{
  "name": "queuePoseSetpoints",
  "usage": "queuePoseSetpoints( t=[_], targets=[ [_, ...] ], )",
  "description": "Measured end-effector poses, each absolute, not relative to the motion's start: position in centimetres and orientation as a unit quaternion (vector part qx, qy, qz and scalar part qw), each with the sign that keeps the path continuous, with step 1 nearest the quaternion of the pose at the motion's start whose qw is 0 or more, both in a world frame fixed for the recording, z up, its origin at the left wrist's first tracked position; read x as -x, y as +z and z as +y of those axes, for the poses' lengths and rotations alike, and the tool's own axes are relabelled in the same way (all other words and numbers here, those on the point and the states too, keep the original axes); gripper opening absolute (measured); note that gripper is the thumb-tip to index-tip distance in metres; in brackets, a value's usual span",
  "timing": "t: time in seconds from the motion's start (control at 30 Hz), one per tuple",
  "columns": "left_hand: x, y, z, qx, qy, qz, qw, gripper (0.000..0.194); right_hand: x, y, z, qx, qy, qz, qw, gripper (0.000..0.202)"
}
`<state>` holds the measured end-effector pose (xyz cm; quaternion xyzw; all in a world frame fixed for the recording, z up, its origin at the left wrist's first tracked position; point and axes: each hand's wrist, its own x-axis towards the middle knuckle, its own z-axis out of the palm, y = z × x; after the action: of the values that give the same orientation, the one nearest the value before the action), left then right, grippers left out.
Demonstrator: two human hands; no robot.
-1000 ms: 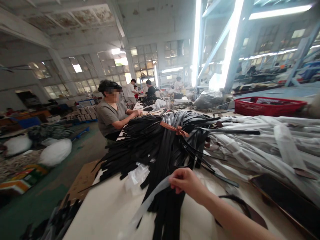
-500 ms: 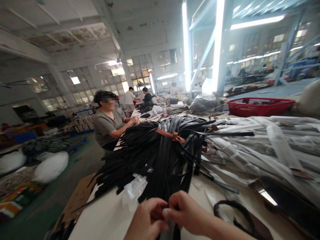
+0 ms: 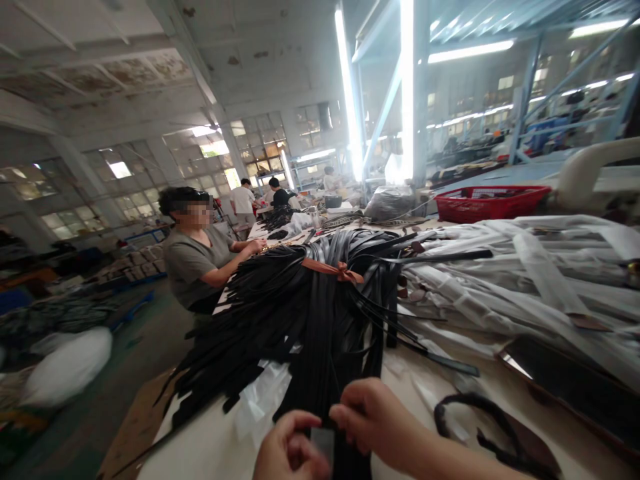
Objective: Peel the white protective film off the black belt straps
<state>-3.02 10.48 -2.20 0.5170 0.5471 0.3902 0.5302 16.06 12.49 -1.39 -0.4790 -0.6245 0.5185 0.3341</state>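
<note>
A large factory hall is seen, with a stained ceiling, window walls at the back and long tube lights (image 3: pixel 345 87) hung overhead. A long pale desk (image 3: pixel 210 447) is run from the near edge toward the back of the hall. Most of its middle is covered by one big bundle of black straps (image 3: pixel 310 300), fanned out and tied across by one brown ribbon (image 3: pixel 333 269). To the right, a heap of straps wrapped in clear plastic sleeves (image 3: pixel 525 280) is laid across the desk, too many to count. One red basket (image 3: pixel 493 202) is set behind that heap, and one grey bag (image 3: pixel 393 202) is placed just left of the basket. On the floor at left, one white sack (image 3: pixel 67 367) is seen, and one cardboard sheet (image 3: pixel 135 427) is lying beside the desk. One person in a grey shirt (image 3: pixel 193 263) is stood at the desk's left side with hands on the bundle; three more people are counted far back. One dark looped strap (image 3: pixel 493 430) is lying near the bottom right. At the bottom edge, the left hand (image 3: pixel 290 453) and right hand (image 3: pixel 373 417) are brought together, both closed in a pinch on the near end of one black strap (image 3: pixel 325 443) hanging from the bundle, with a clear sleeve seemingly over its tip.
</note>
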Motion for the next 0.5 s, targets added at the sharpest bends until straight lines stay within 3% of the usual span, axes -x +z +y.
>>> queuePoseSetpoints(
  t=[0.17,0.33,0.4,0.5],
  targets=[
    [2.7,-0.5,10.4,-0.487,0.447,0.563,0.497,0.031,-17.7,-0.8,13.6,0.485,0.462,-0.653,0.352,0.026],
    [3.1,-0.1,10.6,-0.505,0.459,0.532,0.501,0.045,-19.9,-0.3,15.1,0.509,0.206,-0.755,0.357,0.019],
    [3.1,-0.2,10.7,-0.522,0.474,0.515,0.487,0.051,-19.9,-0.1,15.2,0.504,0.275,-0.734,0.363,0.023],
    [3.0,-0.7,10.9,-0.519,0.488,0.519,0.473,0.051,-18.4,-0.5,14.3,0.446,0.523,-0.637,0.348,0.033]
  ],
)
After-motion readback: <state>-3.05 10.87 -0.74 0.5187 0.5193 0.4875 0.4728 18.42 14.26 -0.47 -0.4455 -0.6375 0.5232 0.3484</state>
